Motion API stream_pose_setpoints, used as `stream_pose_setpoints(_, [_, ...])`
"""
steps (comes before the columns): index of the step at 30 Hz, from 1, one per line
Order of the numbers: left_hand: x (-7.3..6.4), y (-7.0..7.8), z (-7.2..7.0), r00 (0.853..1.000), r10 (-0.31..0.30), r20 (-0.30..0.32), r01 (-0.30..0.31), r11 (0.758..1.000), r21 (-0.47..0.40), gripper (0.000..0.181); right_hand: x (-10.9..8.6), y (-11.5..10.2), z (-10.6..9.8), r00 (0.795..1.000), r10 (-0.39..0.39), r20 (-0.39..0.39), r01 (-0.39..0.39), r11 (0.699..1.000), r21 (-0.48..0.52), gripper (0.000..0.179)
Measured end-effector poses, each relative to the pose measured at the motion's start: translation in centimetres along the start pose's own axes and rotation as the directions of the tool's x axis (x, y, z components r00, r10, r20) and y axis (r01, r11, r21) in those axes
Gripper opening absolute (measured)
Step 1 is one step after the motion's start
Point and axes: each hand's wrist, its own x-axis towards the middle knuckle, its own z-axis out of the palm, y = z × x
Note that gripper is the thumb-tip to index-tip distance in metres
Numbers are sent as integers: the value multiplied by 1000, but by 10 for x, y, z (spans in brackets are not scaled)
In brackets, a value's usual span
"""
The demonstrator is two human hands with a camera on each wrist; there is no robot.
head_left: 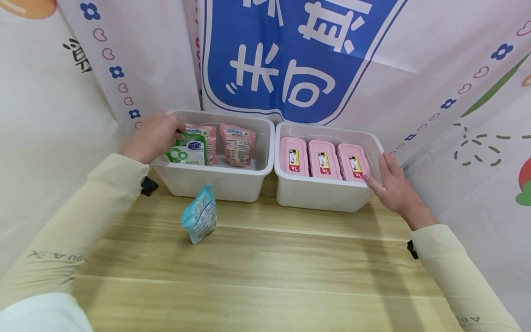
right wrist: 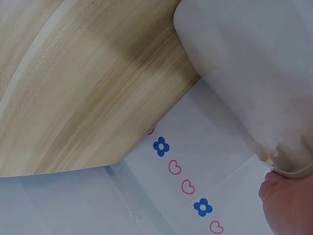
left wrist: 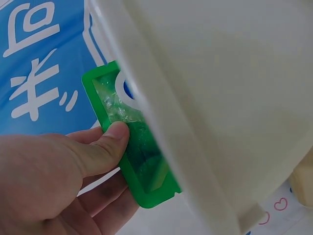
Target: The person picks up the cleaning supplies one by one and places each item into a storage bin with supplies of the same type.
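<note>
My left hand (head_left: 155, 136) pinches the upper edge of a green and white pouch (head_left: 188, 151) inside the left white bin (head_left: 209, 182). In the left wrist view, the thumb presses on the pouch's green border, and the bin wall hides part of the pouch. Two pink pouches (head_left: 238, 146) stand in the same bin, one partly behind the green one. My right hand (head_left: 396, 184) rests at the right corner of the right white bin (head_left: 319, 193), fingers fairly straight and thumb over the rim. That bin holds three pink lidded boxes (head_left: 325, 159) side by side.
A light blue pouch (head_left: 201, 216) stands on the wooden table (head_left: 265, 276) in front of the left bin. Behind the bins hangs a printed cloth (head_left: 282, 60) with a blue panel. White cloth walls (head_left: 489, 161) close in both sides.
</note>
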Motion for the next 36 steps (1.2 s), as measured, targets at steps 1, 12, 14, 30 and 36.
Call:
stream_pose_setpoints(1, [0, 0, 1, 1000, -3, 2, 3, 1000, -7, 30, 0, 0, 0, 1000, 0, 0, 0, 1000, 0, 94])
stream_pose_setpoints(12, [2, 1, 11, 1000, 6, -15, -6, 1000, -22, 29, 1, 2, -1, 1000, 1, -13, -1, 1000, 7, 94])
stream_pose_setpoints(14, [2, 1, 12, 1000, 10, -25, -10, 1000, -21, 28, 1, 1, -2, 1000, 3, -10, -3, 1000, 3, 95])
stream_pose_setpoints(30, [7, -11, 27, 1000, -18, -19, 16, 995, -96, 28, 1, -1, 0, 1000, 10, 8, -10, 1000, -10, 95])
stream_pose_setpoints(36, [10, -14, 33, 1000, -31, -7, 30, 993, -112, 29, 1, -1, 1, 1000, 10, 3, -10, 1000, -9, 95])
